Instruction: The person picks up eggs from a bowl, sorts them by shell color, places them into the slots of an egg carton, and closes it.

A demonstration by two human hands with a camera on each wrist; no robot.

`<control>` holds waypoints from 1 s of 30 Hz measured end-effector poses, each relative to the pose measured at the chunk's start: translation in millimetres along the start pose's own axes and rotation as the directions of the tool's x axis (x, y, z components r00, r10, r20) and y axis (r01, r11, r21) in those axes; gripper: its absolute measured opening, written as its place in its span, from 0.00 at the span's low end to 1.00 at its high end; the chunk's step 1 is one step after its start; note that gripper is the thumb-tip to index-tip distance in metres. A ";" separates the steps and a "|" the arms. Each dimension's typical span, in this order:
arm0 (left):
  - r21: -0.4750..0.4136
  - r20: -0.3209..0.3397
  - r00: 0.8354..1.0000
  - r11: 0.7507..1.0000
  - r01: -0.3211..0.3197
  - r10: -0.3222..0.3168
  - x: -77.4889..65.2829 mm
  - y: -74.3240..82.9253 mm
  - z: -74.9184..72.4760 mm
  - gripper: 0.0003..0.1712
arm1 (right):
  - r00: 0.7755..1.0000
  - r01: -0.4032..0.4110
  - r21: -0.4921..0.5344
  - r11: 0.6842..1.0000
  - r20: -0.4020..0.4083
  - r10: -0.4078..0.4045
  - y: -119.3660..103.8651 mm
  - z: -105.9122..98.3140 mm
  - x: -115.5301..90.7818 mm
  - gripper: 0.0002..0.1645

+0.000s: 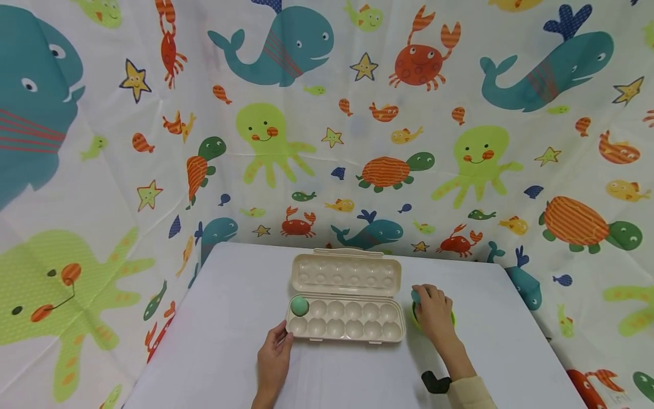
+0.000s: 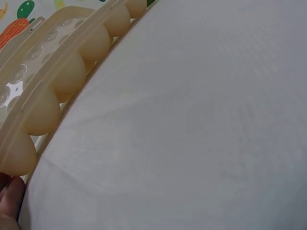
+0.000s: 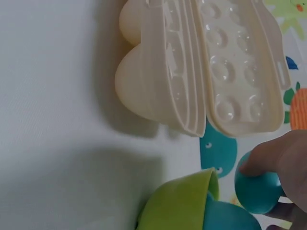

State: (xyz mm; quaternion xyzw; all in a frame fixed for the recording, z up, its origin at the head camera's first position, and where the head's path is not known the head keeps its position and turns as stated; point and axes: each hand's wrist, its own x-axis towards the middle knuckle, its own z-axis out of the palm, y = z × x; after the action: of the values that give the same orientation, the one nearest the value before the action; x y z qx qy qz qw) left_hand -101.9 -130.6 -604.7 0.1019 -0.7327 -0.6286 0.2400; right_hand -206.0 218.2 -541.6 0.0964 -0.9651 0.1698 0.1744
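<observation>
A cream egg carton (image 1: 346,339) lies with its lid (image 1: 347,274) raised at the back. One green toy egg (image 1: 300,306) sits in the rear-left cup. My left hand (image 1: 273,360) holds the carton's front-left corner; its thumb shows below the rim in the left wrist view. My right hand (image 1: 436,313) pinches a teal toy egg (image 3: 259,184) between thumb and fingers, above a lime green bowl (image 1: 453,319). Inside that bowl, another teal egg (image 3: 230,218) shows at the rim in the right wrist view. Most of the bowl is behind the right hand in the head view.
A white-covered table (image 1: 219,318) carries everything. Behind and beside it hangs a cloth (image 1: 317,199) printed with sea animals. A black wrist-worn piece (image 1: 435,382) sticks out beside the right sleeve (image 1: 471,393).
</observation>
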 end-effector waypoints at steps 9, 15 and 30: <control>0.005 0.015 1.000 1.000 0.019 -0.019 3.5 -20.8 0.6 0.20 | 0.998 0.026 0.032 0.999 -0.064 -0.024 -19.3 3.7 4.2 0.25; 0.017 0.012 1.000 1.000 0.012 -0.013 6.3 -38.4 3.0 0.21 | 0.988 0.101 0.149 0.984 -0.127 -0.083 -37.8 10.0 6.2 0.28; 0.006 -0.015 0.999 0.999 0.050 -0.050 3.8 -16.0 5.5 0.20 | 0.986 0.166 0.285 0.944 -0.077 -0.151 -92.6 17.6 3.5 0.29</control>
State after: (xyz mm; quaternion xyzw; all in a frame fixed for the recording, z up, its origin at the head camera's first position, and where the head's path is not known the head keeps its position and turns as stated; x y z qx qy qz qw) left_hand -110.3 -130.4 -619.9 0.1256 -0.7302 -0.6312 0.2293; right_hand -191.9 125.8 -528.6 0.1936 -0.9138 0.2974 0.1974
